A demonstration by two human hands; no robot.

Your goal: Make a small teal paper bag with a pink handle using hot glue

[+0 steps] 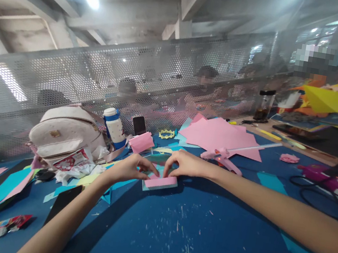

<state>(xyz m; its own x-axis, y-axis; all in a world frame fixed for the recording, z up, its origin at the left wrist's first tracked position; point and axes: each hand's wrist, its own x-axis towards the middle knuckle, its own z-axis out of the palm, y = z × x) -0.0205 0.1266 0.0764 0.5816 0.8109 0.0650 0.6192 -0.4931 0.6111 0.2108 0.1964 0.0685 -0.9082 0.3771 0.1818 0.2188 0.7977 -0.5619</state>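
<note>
A small folded pink paper piece [161,182] lies on the blue table top [190,233], on top of a teal paper scrap. My left hand [129,167] pinches its left edge with fingers pressed together. My right hand [184,163] curls over its upper right edge, fingertips pressing down on the fold. Both forearms reach in from the bottom of the view.
A pink glue gun [222,157] lies just beyond my right hand, by large pink paper sheets [219,135]. A white backpack [64,130], a bottle [114,126] and a phone [139,125] stand at left. Black scissors [317,190] lie at right. A mesh screen [99,80] with people behind it borders the table.
</note>
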